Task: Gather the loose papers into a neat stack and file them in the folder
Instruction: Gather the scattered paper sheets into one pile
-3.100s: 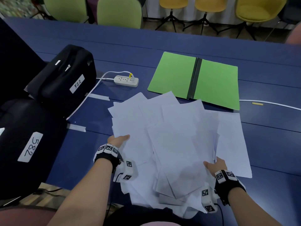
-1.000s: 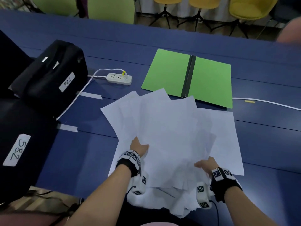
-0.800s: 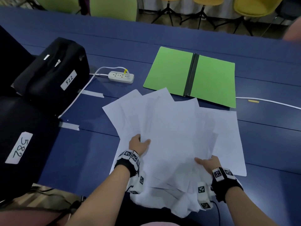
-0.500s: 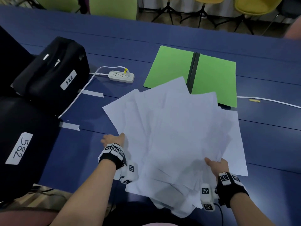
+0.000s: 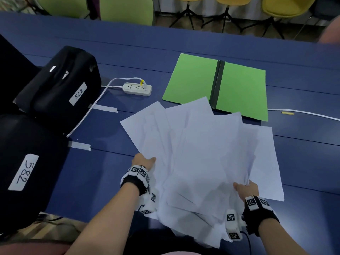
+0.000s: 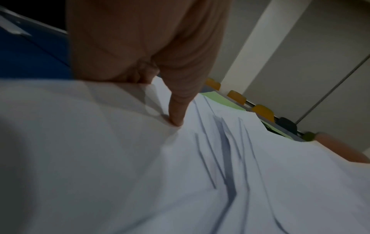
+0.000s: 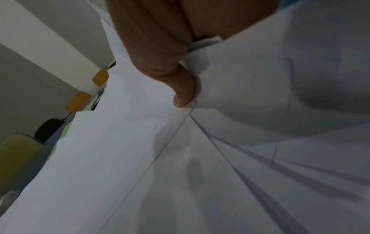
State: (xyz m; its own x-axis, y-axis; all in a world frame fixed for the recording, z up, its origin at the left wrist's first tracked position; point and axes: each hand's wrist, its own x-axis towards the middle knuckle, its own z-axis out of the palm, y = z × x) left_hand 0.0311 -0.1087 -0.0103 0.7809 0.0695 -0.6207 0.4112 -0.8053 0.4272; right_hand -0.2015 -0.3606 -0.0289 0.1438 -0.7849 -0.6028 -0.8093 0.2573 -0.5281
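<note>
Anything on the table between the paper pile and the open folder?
Nothing visible. The papers, held by the left hand and right hand, already overlap the near edge of the open green folder. The power strip sits off to the left.

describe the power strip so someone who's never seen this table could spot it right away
On the blue table, look to the far side of the fanned white papers, between the black case labelled 522 and the open green folder. The power strip lies flat there. It is the only small white bar with sockets, with a yellow-tagged plug in it and a white cable.
</note>
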